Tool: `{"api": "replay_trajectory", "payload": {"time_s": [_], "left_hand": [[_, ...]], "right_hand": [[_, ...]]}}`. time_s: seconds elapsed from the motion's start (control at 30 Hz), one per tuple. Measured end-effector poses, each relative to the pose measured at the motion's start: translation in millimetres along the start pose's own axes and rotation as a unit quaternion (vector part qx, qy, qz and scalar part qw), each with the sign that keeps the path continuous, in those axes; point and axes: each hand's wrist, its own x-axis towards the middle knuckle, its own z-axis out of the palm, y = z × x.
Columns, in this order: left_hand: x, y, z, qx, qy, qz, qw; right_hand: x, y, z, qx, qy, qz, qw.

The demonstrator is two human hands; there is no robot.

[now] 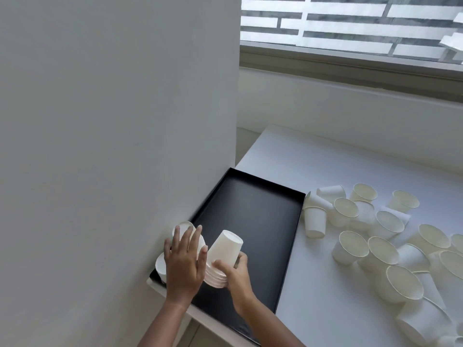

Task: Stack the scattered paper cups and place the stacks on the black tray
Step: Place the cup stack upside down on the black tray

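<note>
A black tray [250,209] lies on the white table against the wall. My right hand [235,274] grips the rim end of a stack of white paper cups [225,249], upside down and tilted, over the tray's near-left corner. My left hand [184,261], fingers spread, rests on two other upside-down cup stacks: one behind it [184,225] and one at its left [160,265], both by the tray's left edge. Several loose cups [370,221] lie scattered on the table right of the tray, some upright, some on their sides.
A white wall [112,121] stands directly left of the tray. The white table [313,161] runs right under a window sill [350,81]. The tray's near corner overhangs the table's front edge.
</note>
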Motion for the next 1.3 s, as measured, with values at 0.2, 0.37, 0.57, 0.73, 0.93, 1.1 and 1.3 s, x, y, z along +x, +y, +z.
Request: {"api": "replay_trajectory", "payload": {"time_s": [0.2,0.37,0.57,0.73,0.93,1.1,1.3], "left_hand": [[1,-17,2,-0.067,-0.023,-0.031,0.997],[-3,-21,2,-0.072,-0.055,-0.008,0.996],[-8,-23,-5,-0.034,-0.100,0.057,0.993],[-14,-23,-8,-0.011,-0.115,0.078,0.990],[-8,-11,-12,-0.003,-0.087,0.070,0.994],[3,13,-9,-0.028,-0.056,0.086,0.994],[7,48,6,-0.061,-0.071,0.102,0.990]], "right_hand": [[-4,18,12,-0.193,-0.045,-0.115,0.973],[-5,25,12,-0.308,-0.082,-0.169,0.933],[-5,29,10,-0.366,-0.108,-0.197,0.903],[-3,30,8,-0.407,-0.107,-0.193,0.887],[-3,28,-5,-0.419,-0.118,-0.180,0.882],[-3,19,-31,-0.466,-0.079,-0.192,0.860],[-11,4,-74,-0.489,0.032,-0.210,0.846]]}}
